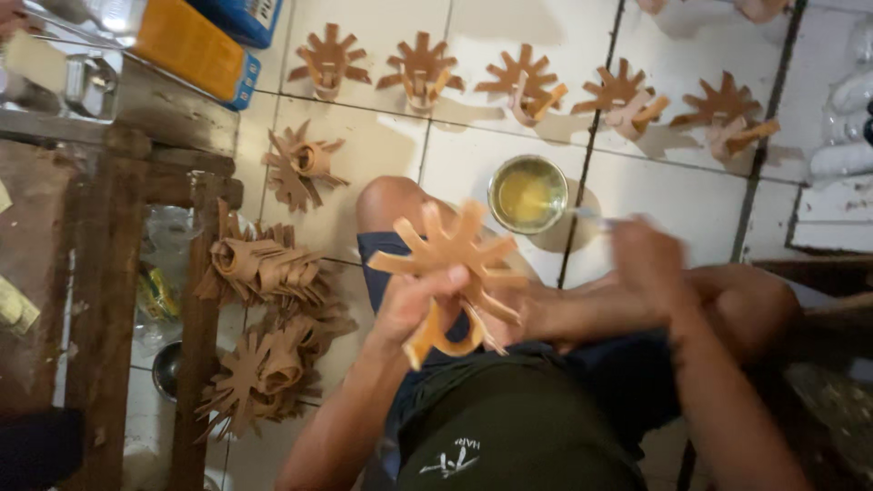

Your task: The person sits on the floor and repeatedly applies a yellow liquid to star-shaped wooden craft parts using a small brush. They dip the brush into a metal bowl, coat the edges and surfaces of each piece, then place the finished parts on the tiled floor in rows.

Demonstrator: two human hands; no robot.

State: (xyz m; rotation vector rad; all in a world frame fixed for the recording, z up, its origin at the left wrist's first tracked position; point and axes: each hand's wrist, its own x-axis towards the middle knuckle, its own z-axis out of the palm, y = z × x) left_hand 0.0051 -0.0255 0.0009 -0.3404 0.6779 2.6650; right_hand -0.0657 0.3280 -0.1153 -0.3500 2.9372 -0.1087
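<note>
Far left: a dark, worn wooden table frame (195, 273) with rough, scuffed legs. On its top edge lies an orange rectangular package with a blue end (195, 45); a second blue package (241, 14) sits just beyond it, partly cut off by the frame edge.

Beside the frame, on the white glazed floor tiles (473, 155), a heap of tan star-shaped cut-outs with curled strips (264, 345), stiff and leathery in look; the count in the heap cannot be told. One separate piece (300, 164) lies above the heap.

Along the top, a row of five like pieces (527, 82) stands apart, evenly spaced.

Centre: the left hand (418, 305) is closed around the curled base of one tan star-shaped piece (450, 259), held upright over the lap, near the bare knee.

Right of it, on the tile, a round metal bowl of yellow liquid (527, 193), one in number.

The right hand (646, 259) is blurred; it appears to pinch a thin stick (582, 214) whose tip reaches to the bowl, but the grip cannot be told for certain.

Far right: white bundled sacks (846, 127).
</note>
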